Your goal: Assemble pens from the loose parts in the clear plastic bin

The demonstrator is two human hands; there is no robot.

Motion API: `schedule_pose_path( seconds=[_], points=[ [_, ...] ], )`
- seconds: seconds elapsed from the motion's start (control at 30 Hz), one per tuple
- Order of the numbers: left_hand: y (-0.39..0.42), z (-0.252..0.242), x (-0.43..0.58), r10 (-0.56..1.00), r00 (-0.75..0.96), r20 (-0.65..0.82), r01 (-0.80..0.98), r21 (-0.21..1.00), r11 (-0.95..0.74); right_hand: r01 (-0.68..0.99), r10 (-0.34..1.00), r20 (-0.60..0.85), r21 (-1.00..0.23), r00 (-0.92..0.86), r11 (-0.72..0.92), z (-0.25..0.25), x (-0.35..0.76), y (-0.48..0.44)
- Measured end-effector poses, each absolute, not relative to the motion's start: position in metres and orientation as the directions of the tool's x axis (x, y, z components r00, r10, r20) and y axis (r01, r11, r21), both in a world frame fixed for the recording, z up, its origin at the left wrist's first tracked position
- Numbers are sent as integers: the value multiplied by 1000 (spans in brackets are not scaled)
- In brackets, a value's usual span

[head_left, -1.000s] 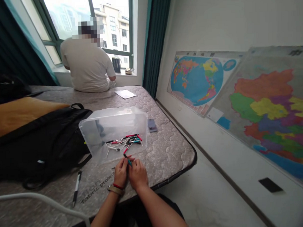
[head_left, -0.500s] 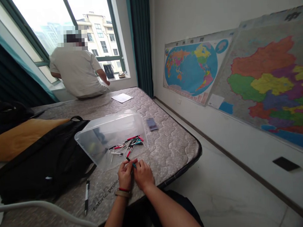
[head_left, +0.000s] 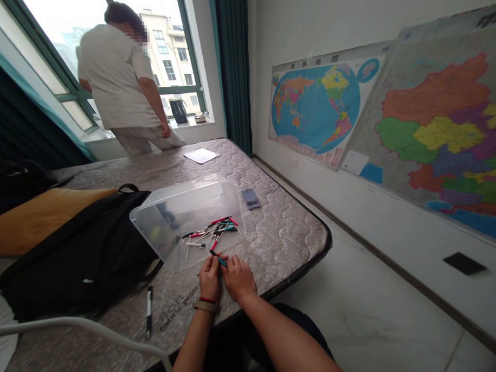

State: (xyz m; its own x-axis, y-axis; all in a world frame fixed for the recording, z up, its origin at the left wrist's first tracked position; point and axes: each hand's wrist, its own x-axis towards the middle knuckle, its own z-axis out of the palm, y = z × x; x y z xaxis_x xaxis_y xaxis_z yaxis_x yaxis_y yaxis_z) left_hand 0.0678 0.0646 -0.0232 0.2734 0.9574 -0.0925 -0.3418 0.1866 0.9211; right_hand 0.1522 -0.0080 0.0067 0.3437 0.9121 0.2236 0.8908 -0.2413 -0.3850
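Above the near edge of the mattress (head_left: 290,233), both my hands are closed on one small pen (head_left: 222,260) with a black end and a teal barrel. My left hand (head_left: 209,279) pinches the black end, and my right hand (head_left: 239,278) has its fingers around the teal part. Fingers cover some of the pen. Just beyond them a clear plastic box (head_left: 179,202) lies on its side. Several pen parts (head_left: 217,229) in red, black, teal and white are heaped in it. A white and black pen (head_left: 149,311) lies to the left of my hands.
Left of the box lie a black bag (head_left: 79,257) and a mustard-coloured cushion (head_left: 49,214). A grey tube (head_left: 94,330) crosses the lower left. Paper (head_left: 201,155) and a dark blue item (head_left: 251,199) rest farther back. A person (head_left: 118,76) stands by the window.
The person by the window has risen from sitting on the mattress to standing. My hands still hold the pen together, and more of its teal part shows. The view has shifted slightly.
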Motion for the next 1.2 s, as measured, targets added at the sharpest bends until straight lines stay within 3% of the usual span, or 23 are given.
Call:
schedule_pose_path(
  seconds=[0.7, 0.83, 0.9, 1.03, 1.2],
  points=[
    [54, -3, 74, 973, 222, -61, -304, 944, 129, 913, 932, 180, -325, 316, -247, 14, 152, -10],
    [53, 9, 35, 938, 343, -54, -77, 993, 86, 908, 925, 183, -327, 334, -263, 11, 152, -10],
    [57, 14, 3, 928, 373, 15, 121, 991, -65, 909, 926, 181, -323, 332, -263, 9, 152, -10],
    [70, 15, -42, 918, 357, 175, 499, 795, -345, 915, 933, 175, -316, 315, -250, 10, 153, -10],
    [73, -3, -36, 843, 435, 316, 614, 581, -534, 914, 927, 183, -308, 329, -263, 13, 152, -11]
  ],
)
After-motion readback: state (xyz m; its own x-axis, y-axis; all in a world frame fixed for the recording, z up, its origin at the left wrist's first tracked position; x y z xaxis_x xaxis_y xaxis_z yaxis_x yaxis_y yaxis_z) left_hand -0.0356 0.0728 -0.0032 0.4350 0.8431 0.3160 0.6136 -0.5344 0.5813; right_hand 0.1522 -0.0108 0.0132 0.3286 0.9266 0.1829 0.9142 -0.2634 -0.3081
